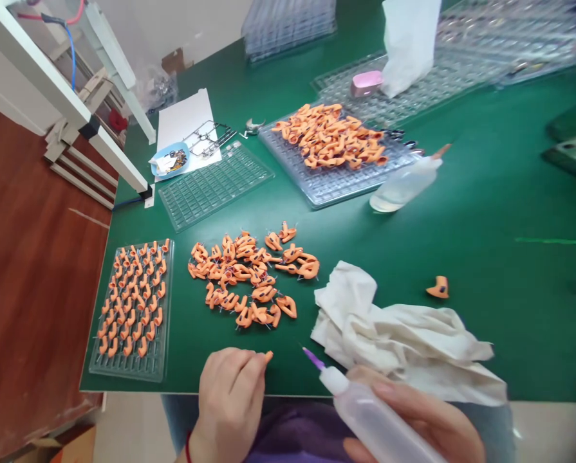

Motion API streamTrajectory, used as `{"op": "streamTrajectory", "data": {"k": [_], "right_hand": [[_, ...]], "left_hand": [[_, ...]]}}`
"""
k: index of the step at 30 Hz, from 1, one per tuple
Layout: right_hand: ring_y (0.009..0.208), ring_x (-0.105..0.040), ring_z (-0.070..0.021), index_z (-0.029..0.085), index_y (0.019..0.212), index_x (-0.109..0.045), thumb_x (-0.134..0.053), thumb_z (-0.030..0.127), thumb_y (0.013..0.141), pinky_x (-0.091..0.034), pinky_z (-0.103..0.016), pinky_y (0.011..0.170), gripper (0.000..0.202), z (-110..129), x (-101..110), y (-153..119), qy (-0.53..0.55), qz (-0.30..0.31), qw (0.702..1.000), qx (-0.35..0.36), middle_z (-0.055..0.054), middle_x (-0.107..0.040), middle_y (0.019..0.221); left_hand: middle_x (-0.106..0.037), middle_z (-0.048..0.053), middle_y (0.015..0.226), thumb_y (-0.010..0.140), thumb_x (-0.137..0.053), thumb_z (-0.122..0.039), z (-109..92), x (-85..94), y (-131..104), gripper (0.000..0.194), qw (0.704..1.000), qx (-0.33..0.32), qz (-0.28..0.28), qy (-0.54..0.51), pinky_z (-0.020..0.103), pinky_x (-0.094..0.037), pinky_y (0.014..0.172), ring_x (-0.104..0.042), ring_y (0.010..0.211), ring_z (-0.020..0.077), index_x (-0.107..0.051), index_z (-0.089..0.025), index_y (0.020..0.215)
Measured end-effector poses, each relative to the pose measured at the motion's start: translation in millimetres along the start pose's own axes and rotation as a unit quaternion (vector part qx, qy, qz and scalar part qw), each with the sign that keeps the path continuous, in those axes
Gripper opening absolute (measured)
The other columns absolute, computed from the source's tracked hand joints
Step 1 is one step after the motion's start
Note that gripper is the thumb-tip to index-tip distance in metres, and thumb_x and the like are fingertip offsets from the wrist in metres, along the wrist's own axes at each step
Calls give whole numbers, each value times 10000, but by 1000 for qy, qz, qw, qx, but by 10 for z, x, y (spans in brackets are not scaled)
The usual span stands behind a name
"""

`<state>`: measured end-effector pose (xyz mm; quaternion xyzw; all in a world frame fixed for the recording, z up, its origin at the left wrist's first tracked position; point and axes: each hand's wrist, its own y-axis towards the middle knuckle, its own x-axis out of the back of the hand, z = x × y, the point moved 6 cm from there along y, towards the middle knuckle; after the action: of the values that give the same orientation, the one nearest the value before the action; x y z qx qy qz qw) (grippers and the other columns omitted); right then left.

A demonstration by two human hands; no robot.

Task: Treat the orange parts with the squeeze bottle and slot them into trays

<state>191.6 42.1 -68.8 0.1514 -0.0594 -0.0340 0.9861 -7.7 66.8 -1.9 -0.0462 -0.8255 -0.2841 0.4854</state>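
My left hand (232,395) is closed around a small orange plastic part (268,356), whose tip pokes out past the fingers. A translucent squeeze bottle (379,418) with a purple needle tip lies in the grip of my right hand (427,411). The needle points up and left, toward the left hand, and is apart from the orange part. Beyond my left hand is a loose pile of orange curved parts (239,270) on the green table. A crumpled white cloth (403,341) lies just beyond my right hand.
At the left, a clear tray (167,308) holds orange parts in rows. Farther back, another tray (316,196) carries a heap of them. A second bottle (398,186) stands tilted beside it. One orange piece (439,287) lies right of the cloth. A blue dish (184,151) sits at back left.
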Motion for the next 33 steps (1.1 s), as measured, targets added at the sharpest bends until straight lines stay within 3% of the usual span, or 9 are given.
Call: {"op": "streamTrajectory", "data": {"k": [3,8,13,33], "right_hand": [[619,-722,-250,349,1325,-508,-712,225,807,-618,-311,544,571,21,-4,-10,-11,0,1000,24,-48,-714,877],[822,-752,-325,299,1334,-570,-767,336,768,-648,-391,715,600,-29,70,-77,-86,25,995,53,-91,-734,1008],[772,-749,-324,322,1293,-600,-736,350,766,-643,-397,654,544,-20,42,-39,-100,19,994,42,-79,-742,950],[814,-752,-314,285,1249,-600,-707,311,776,-636,-397,723,486,13,-6,-37,-151,31,987,44,-87,-742,965]], "left_hand": [[-742,66,931,923,-587,-39,-24,-18,-15,258,999,-45,-9,20,306,-562,795,-697,869,170,-656,-130,1154],[-750,64,927,942,-575,-66,-20,-5,7,216,997,-64,-14,37,310,-555,788,-701,882,183,-681,-132,1118],[-743,56,892,932,-584,-57,-43,-10,14,219,997,-64,-21,38,301,-557,760,-697,843,175,-683,-130,1114],[-743,61,899,926,-595,-46,-27,-31,-5,216,997,-67,-19,20,309,-551,764,-684,870,184,-682,-112,1112]]}}
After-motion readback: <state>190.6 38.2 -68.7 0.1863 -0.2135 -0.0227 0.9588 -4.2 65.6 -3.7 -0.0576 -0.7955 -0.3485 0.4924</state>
